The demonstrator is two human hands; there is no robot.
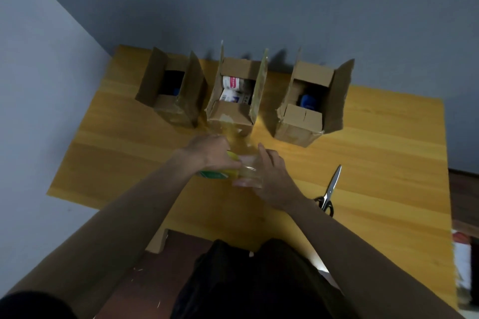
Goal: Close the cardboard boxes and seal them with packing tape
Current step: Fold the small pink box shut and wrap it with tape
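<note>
Left hand (210, 151) grips tape roll (216, 171) above table (375, 163), in front of middle box (234, 96). Right hand (269, 176) fingers (245, 183) pinch the clear tape strip (248, 169) pulled from it. Scissors (330, 191) lie right of the roll.

A yellow wooden table (375, 163) carries three open cardboard boxes in a row along its far edge: left box (172, 107), middle box (232, 116), right box (302, 124); scissors (330, 190) lie near its right front.
</note>
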